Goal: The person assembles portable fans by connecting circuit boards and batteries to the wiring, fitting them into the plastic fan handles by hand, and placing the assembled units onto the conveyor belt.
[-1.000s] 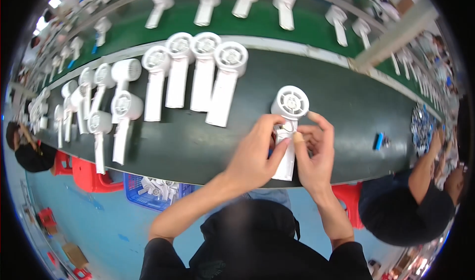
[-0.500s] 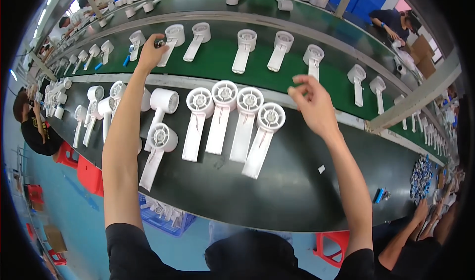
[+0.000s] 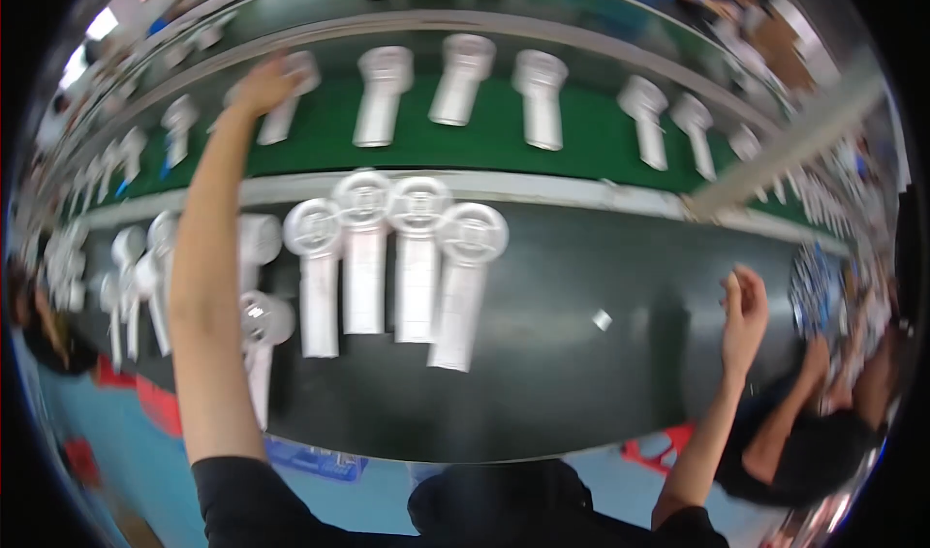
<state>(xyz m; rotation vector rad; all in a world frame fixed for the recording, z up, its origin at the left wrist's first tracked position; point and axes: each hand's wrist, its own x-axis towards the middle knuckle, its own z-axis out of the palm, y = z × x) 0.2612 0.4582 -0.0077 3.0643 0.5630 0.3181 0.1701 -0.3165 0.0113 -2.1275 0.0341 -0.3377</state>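
My left hand [image 3: 260,85] is stretched far out onto the green conveyor belt [image 3: 591,141], its fingers closed over the head of a white handheld fan [image 3: 289,110] lying there. My right hand [image 3: 744,308] hangs over the right part of the dark table [image 3: 581,393], fingers curled together, and I see nothing in it. Several white fans lie side by side on the table, among them one fan [image 3: 463,281] at the right end of the row. More fans ride the belt, such as a fan [image 3: 541,97]. The picture is blurred by motion.
A small white scrap [image 3: 602,320] lies on the table left of my right hand. More white fans [image 3: 126,277] crowd the table's left end. A co-worker's arm [image 3: 790,422] reaches in at the right. A blue crate [image 3: 325,459] and a red stool [image 3: 659,446] stand below the table's edge.
A second ago both hands held a fan at the table's front. My left hand then reached out to the belt; my right hand has since drawn back to the right, off the belt.
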